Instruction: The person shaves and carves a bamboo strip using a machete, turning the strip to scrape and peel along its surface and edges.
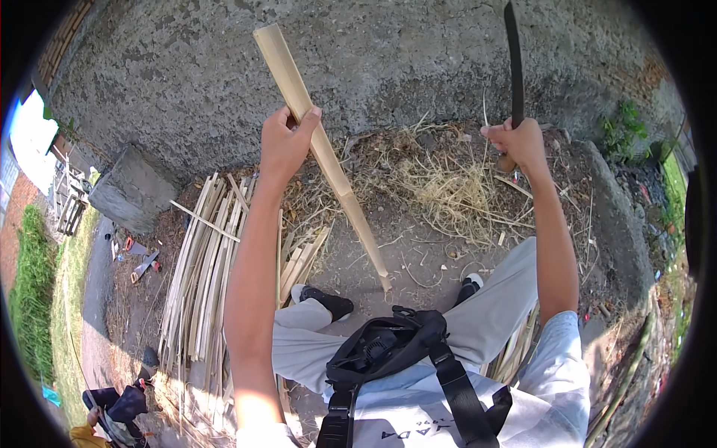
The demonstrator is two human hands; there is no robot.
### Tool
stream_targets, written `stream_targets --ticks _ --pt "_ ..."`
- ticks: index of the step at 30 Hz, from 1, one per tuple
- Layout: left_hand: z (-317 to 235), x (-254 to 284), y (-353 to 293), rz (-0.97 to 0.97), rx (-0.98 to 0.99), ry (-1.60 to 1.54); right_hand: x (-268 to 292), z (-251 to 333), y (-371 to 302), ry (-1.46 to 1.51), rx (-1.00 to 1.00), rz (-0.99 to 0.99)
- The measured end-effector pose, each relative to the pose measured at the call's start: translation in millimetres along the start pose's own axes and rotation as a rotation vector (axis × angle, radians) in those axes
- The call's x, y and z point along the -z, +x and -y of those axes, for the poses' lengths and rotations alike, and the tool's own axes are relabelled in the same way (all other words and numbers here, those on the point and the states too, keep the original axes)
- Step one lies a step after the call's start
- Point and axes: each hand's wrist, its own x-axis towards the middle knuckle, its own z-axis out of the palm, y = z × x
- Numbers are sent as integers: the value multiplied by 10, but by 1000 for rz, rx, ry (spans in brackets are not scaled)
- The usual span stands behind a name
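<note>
Slat of pale bamboo (331, 168), upper centre of the frame, is gripped in the left hand (285, 149), which I judge best kept steady and clear of the knife (515, 78) clasped, with a thin sliver (485, 108), in the right hand (521, 143) at upper right, one of each being held.

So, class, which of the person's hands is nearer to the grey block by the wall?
Left. The left hand, holding a bamboo piece, is to the right of the grey block; the right hand, holding a long-bladed knife, is much farther right.
</note>
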Motion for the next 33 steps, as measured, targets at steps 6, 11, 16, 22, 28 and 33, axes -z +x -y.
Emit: stream_targets --ticks 6,11,16,22,28,33 --pt "-32 240 247 48 3 -682 -688 -894 -447 -336 -243 296" --pt "-138 351 497 121 120 -647 -989 -451 -896 75 -390 568" --pt "-363 70 611 97 25 -749 -920 441 -1030 346 -329 672" --pt "-558 -219 500 143 -27 -792 -904 1144 -1054 335 -53 707" --pt "-679 -257 400 95 -73 -763 -1086 1039 -1179 211 72 656" --pt "-565 -237 432 63 -78 -749 -1470 301 -1385 -106 -110 834"
